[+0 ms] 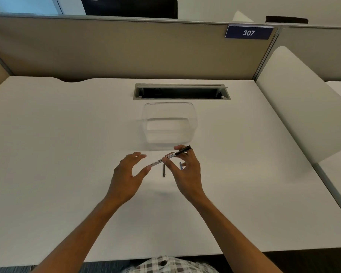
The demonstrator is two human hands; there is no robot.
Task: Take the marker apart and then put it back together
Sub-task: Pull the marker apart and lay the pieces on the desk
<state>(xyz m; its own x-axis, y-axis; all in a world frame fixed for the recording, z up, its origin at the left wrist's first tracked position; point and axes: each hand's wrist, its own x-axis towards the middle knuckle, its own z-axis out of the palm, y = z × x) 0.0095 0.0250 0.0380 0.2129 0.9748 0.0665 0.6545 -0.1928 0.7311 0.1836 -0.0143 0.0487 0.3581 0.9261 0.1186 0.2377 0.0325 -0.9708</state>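
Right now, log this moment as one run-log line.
right hand: pinches marker | left hand: open beside it | dark part: on desk

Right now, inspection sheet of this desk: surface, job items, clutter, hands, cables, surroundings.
Surface: white desk, bare where visible.
Job's things: marker with black cap, held above the desk; small dark part and small blue part lie on the desk beneath it.
Clutter: clear plastic container behind the hands.
Grippers: right hand pinches the marker; left hand open, fingertips near the marker's end.
Cables: nothing seen; cable slot open.
Surroundings: beige partition, sign 307.
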